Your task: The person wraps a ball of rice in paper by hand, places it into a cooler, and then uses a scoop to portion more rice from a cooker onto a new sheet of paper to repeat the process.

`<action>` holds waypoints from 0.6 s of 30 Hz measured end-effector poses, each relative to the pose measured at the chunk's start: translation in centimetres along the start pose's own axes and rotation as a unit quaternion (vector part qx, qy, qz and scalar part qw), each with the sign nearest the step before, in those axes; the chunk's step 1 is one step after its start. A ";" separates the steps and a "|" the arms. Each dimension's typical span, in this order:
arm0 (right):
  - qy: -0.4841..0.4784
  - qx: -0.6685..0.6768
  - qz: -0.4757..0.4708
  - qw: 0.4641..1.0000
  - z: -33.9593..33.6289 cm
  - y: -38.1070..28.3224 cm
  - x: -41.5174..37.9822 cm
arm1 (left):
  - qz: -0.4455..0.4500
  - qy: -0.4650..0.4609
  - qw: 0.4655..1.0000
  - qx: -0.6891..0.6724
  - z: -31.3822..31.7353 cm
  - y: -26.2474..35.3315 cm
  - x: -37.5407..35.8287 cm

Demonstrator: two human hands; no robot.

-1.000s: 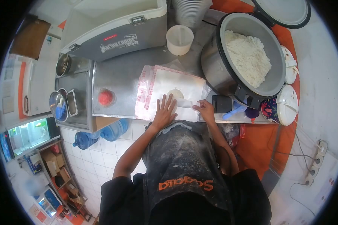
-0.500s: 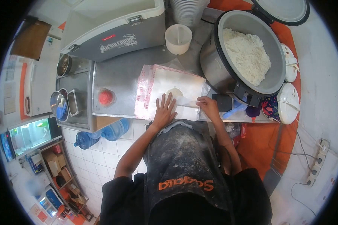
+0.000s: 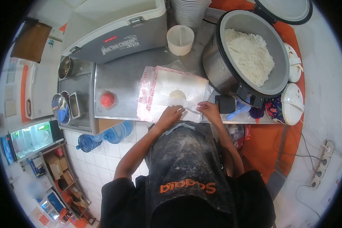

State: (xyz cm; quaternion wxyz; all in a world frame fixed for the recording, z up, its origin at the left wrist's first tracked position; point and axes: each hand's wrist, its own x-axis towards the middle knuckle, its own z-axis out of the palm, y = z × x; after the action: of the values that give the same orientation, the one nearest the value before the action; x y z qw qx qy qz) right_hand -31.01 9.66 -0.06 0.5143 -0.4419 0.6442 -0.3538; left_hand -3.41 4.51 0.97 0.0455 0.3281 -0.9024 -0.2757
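Observation:
A small mound of white rice (image 3: 176, 94) rests on a sheet of white wrapping paper (image 3: 163, 81), which tops a stack of sheets at the counter's front edge. The paper's near edge is folded up against the rice and partly covers it. My left hand (image 3: 171, 116) has its fingers curled together on the left part of this fold, gripping the paper. At the right end of the fold, my right hand (image 3: 210, 111) pinches the paper between thumb and fingers. Printed pink plastic packaging (image 3: 145, 95) sticks out under the stack's left side.
A large rice cooker (image 3: 226, 60) full of rice stands open on the right. Behind are a grey cooler box (image 3: 129, 38), a white tub (image 3: 180, 41) and stacked containers (image 3: 188, 11). A red wrapped bundle (image 3: 108, 99) and metal bowls (image 3: 60, 108) lie left.
My left hand has drawn back from lying flat beside the rice and now curls on the fold. My right hand has shifted slightly nearer to me and left, still pinching paper.

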 end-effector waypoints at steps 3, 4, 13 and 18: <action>-0.022 0.065 -0.010 0.998 -0.4 -0.9 -0.9 | -0.127 -0.094 0.975 -0.155 -1.0 1.6 1.1; -0.023 0.065 -0.011 0.998 -0.7 -1.5 -1.3 | -0.229 -0.106 0.933 -0.257 -1.6 2.0 1.4; -0.126 -0.119 -0.068 0.982 -1.0 -2.8 -2.3 | -0.161 0.135 0.977 0.044 -3.1 -3.8 -1.9; -0.073 -0.246 -0.074 0.964 -1.1 -2.3 -2.0 | -0.165 0.090 0.982 0.007 -3.6 -5.3 -2.7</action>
State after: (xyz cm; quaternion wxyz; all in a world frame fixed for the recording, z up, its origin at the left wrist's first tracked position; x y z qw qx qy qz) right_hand -31.49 10.75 2.98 0.4078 -0.6255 0.6379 -0.1886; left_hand 2.67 1.08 1.48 0.0782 0.4963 -0.8300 -0.2424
